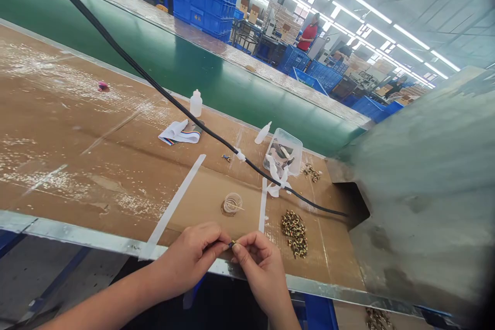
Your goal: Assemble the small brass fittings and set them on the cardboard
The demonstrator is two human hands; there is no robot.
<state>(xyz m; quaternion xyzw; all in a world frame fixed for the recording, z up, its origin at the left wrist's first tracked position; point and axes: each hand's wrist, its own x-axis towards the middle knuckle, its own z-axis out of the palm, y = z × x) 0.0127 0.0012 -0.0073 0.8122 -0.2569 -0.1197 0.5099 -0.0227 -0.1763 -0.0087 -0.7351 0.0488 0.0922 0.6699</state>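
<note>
Between the fingertips of both hands is a small dark-blue and yellow piece (231, 244), too small to name further. My left hand (195, 255) pinches it from the left, and my right hand (259, 260) pinches it from the right, at the table's front edge. Just beyond the fingers stands a small clear cup (232, 203) with a thin stick leaning in it. To the right of my right hand lies a pile of small black and gold pieces (294, 232).
A black cable (127, 56) runs diagonally above the cardboard-covered table (96, 175). Farther back are a white bottle (196, 103), a white dropper bottle (263, 133), a folded cloth strip (180, 133) and a clear plastic box (296, 149). A green conveyor belt (154, 69) lies behind; a metal panel (417, 185) stands right.
</note>
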